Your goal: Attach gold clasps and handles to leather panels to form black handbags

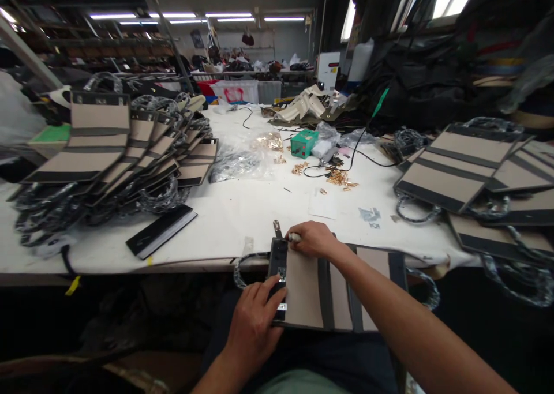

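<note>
A flat bag panel (303, 290), beige with dark bands, lies across my lap at the table's front edge. Plastic-wrapped handles stick out at both ends. My left hand (257, 310) rests at its left end, fingers stretched over the black strip beside small metal fittings (281, 274). Closed at the strip's upper corner, my right hand (314, 238) grips a tool with a pale rounded end (295, 237); the rest of it is hidden by the fingers. A dark tab with metal on it (277, 229) projects past the panel's upper edge, just left of that hand.
Similar bag panels are stacked at left (99, 134) and right (454, 157). A black flat piece (162, 231) lies near the left stack. Farther back are a green box (304, 143) with cords, gold-coloured fittings (340, 177) and clear plastic bags (240, 160).
</note>
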`<state>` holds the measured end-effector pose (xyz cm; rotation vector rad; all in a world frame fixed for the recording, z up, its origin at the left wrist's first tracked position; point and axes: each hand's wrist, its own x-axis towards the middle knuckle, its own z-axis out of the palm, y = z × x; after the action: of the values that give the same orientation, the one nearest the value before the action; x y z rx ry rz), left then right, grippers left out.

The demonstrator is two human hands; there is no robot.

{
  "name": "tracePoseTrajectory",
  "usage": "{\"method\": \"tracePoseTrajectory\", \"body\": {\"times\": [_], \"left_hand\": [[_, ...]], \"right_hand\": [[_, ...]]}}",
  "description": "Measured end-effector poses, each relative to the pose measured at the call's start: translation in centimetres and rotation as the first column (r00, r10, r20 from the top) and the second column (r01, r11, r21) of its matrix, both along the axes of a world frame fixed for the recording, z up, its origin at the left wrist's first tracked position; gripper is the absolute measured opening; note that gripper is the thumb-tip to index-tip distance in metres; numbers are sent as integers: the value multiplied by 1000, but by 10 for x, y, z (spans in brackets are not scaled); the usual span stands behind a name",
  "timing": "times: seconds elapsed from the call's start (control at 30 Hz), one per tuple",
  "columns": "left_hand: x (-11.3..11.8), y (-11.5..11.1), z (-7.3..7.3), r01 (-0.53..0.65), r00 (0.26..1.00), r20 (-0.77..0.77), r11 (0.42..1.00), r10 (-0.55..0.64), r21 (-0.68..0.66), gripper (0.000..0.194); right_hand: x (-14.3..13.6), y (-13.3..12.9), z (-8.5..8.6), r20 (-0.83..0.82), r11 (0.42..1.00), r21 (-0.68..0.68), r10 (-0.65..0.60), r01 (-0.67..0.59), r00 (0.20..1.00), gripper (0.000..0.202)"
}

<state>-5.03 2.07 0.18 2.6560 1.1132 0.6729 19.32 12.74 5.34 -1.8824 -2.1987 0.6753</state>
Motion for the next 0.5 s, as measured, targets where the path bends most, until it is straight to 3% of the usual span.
{"method": "tracePoseTrajectory", "body": {"times": [0.23, 0.37, 0.5], "left_hand": [[2, 4, -6, -29, 999, -44, 993, 24, -115, 66], [-2, 9, -17, -42, 998, 34, 997, 44, -60, 65], [0, 18, -14, -30, 996, 85, 999, 31, -19, 62]], "right_hand": [[-3, 0, -3, 22, 999, -28, -24, 25, 999, 29], [-3, -2, -3, -2, 998, -28, -54, 54, 999, 28], [1, 1, 4, -39, 997, 23, -78, 79, 996, 26]]}}
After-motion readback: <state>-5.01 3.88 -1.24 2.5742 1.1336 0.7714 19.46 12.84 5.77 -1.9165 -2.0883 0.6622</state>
